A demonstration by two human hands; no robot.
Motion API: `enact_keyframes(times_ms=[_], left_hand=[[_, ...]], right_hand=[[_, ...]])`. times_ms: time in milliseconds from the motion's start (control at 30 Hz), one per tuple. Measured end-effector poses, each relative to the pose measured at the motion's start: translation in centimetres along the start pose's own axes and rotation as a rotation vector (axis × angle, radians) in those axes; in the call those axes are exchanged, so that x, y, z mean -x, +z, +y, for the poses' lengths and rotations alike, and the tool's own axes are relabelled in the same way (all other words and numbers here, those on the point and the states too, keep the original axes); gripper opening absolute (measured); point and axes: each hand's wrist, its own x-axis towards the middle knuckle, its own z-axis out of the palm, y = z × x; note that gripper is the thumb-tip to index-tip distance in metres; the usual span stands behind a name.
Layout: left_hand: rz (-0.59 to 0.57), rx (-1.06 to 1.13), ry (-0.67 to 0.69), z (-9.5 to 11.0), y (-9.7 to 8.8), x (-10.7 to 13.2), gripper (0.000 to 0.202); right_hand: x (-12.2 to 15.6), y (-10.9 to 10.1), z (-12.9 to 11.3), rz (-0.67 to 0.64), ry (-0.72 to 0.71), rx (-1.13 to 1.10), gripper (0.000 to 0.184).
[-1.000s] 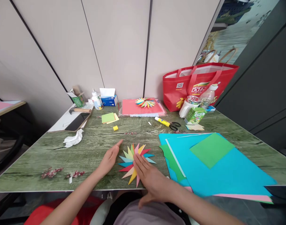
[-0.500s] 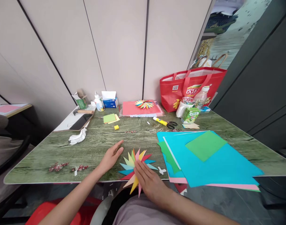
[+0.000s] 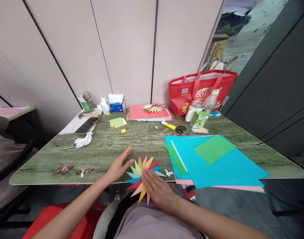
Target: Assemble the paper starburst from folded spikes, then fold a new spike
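A many-coloured paper star (image 3: 143, 167) lies at the near edge of the green table (image 3: 104, 149), partly hanging over it. My right hand (image 3: 158, 189) lies flat on the star's lower right part, fingers stretched out. My left hand (image 3: 120, 165) rests open on the table just left of the star, fingertips at its edge. Neither hand holds anything.
Large blue, green and pink paper sheets (image 3: 216, 162) lie to the right. Farther back are a glue stick (image 3: 168, 125), scissors (image 3: 180, 128), a second paper star (image 3: 152, 108) on a red paper stack, a red bag (image 3: 201, 89), bottles, a tissue box (image 3: 116, 105), a phone (image 3: 86, 125) and crumpled tissue (image 3: 83, 140).
The star has slid toward me and now overhangs the table's near edge. Both hands came back with it. A small white scrap shows to its right.
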Motion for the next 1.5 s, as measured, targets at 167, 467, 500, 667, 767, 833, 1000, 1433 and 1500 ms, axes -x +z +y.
enact_keyframes(times_ms=[167, 467, 500, 667, 767, 833, 1000, 1433, 1500], left_hand=[[0.003, 0.14, -0.033, 0.3, -0.3, 1.1, 0.063], [0.181, 0.797, -0.274, 1.6, -1.4, -1.0, 0.051], [0.163, 0.884, -0.286, 1.8, -1.3, -1.5, 0.047], [-0.056, 1.062, -0.237, 3.3, -0.1, -4.8, 0.035], [0.039, 1.07, -0.226, 3.7, 0.3, -6.7, 0.034], [0.111, 1.057, -0.248, 3.7, 0.2, -8.0, 0.031], [0.27, 1.053, -0.395, 3.3, -0.2, -10.4, 0.025], [0.257, 1.102, -0.444, -0.1, -1.0, -12.2, 0.024], [0.229, 1.122, -0.459, -0.3, -1.0, -12.2, 0.025]], right_hand=[[0.1, -0.5, 0.2, 0.037, 0.01, -0.065, 0.04], [-4.8, -2.4, 5.4, 0.153, 0.757, -0.961, 0.029], [-5.6, -2.5, 6.4, 0.184, 0.896, -1.077, 0.023], [-8.7, -1.2, 10.4, 0.368, 1.382, -1.833, 0.019], [-9.7, 0.4, 11.7, 0.333, 1.458, -2.088, 0.022], [-10.2, 1.6, 12.4, 0.288, 1.486, -2.148, 0.02], [-11.2, 4.1, 13.5, 0.228, 1.492, -2.217, 0.016], [-12.1, 7.3, 13.6, 0.309, 1.445, -2.121, 0.026], [-12.1, 7.1, 13.6, 0.308, 1.437, -2.11, 0.026]])
